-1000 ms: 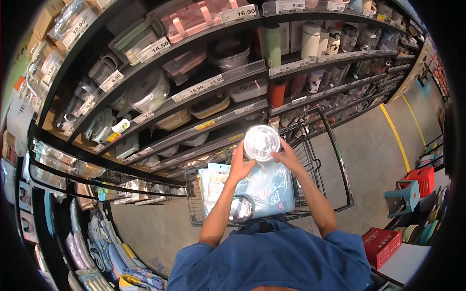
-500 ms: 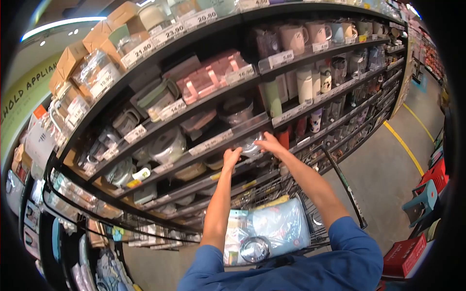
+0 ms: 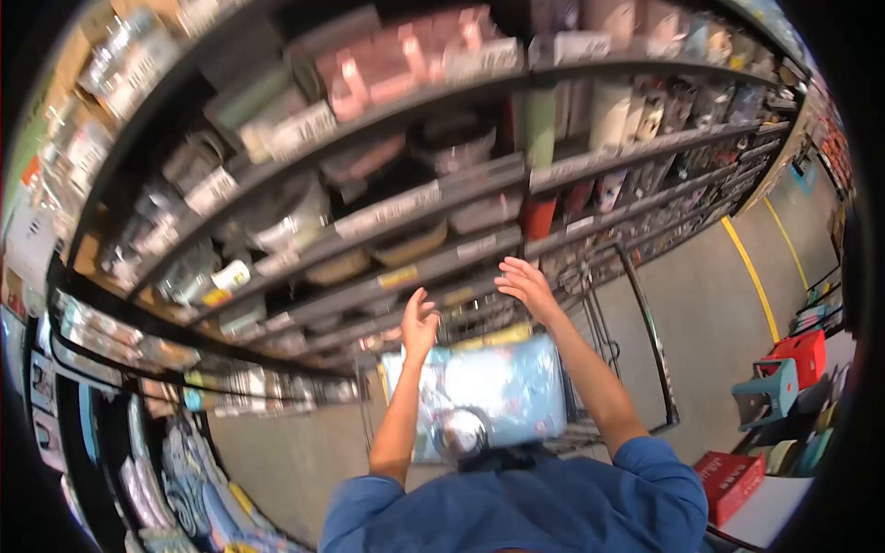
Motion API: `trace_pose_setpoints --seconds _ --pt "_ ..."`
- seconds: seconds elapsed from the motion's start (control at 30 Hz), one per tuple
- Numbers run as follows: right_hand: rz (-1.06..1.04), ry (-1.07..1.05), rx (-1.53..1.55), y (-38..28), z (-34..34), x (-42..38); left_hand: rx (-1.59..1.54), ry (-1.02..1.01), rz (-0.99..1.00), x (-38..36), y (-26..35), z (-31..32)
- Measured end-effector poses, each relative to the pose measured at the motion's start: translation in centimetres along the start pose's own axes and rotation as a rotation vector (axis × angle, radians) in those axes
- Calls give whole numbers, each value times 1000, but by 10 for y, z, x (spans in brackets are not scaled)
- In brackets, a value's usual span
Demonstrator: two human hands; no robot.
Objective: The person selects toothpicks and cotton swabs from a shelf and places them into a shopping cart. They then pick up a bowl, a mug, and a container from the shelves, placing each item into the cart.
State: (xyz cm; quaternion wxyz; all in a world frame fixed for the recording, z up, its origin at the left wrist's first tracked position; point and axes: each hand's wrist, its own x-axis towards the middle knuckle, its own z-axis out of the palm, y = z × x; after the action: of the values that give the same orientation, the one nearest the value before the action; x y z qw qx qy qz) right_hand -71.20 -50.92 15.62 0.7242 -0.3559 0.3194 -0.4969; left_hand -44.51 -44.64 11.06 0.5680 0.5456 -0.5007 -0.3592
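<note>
My left hand (image 3: pixel 420 324) is held in the air in front of the lower shelves, its fingers apart and nothing in them. A little higher and to the right, my right hand (image 3: pixel 528 288) is open too, fingers stretched out. Beneath both hands is a shopping cart (image 3: pixel 659 369) with a light blue bundle in clear plastic wrap (image 3: pixel 516 396). A shiny round container (image 3: pixel 461 431) lies on the near part of that bundle. Above my hands, a clear container (image 3: pixel 486 212) sits on a shelf.
A long shelf rack (image 3: pixel 433 194) of kitchenware curves across the view, with a pink wrapped box (image 3: pixel 396 60) and a green tumbler (image 3: pixel 540 129). To the right are a teal stool (image 3: pixel 767 392) and a red box (image 3: pixel 728 484) beside the aisle floor (image 3: pixel 705 304).
Both hands were at a clear round container by the shelf edge; now they are apart from it and lower, holding nothing. The view has tilted down, and the picture is blurred.
</note>
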Motion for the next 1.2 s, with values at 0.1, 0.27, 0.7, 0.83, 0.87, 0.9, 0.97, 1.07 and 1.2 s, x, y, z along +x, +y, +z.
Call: trace_pose_setpoints --seconds 0.1,0.27,0.7,0.83,0.87,0.9,0.97,1.07,1.2 --pt "294 -36 -114 65 -58 -91 377 146 -219 -108 -1 -48" --pt "677 1 -343 144 -97 -212 429 331 -571 -249 -23 -100" --pt "657 -583 -702 234 -20 -205 177 12 -923 -295 -62 -56" --pt "734 -425 -465 190 -15 -218 360 -105 -841 -280 -39 -44" --pt "688 -383 -479 174 -14 -219 358 -105 -750 -267 -8 -32" --pt "645 -341 -493 161 -15 -220 357 -113 -735 -259 3 -24" --pt "498 -253 -503 140 -15 -215 138 -64 -527 -240 26 -8" --pt "165 -91 -452 91 0 -195 64 -103 -251 -198 47 13" --pt "-262 -69 -584 -4 30 -140 173 -135 125 -112 128 34"
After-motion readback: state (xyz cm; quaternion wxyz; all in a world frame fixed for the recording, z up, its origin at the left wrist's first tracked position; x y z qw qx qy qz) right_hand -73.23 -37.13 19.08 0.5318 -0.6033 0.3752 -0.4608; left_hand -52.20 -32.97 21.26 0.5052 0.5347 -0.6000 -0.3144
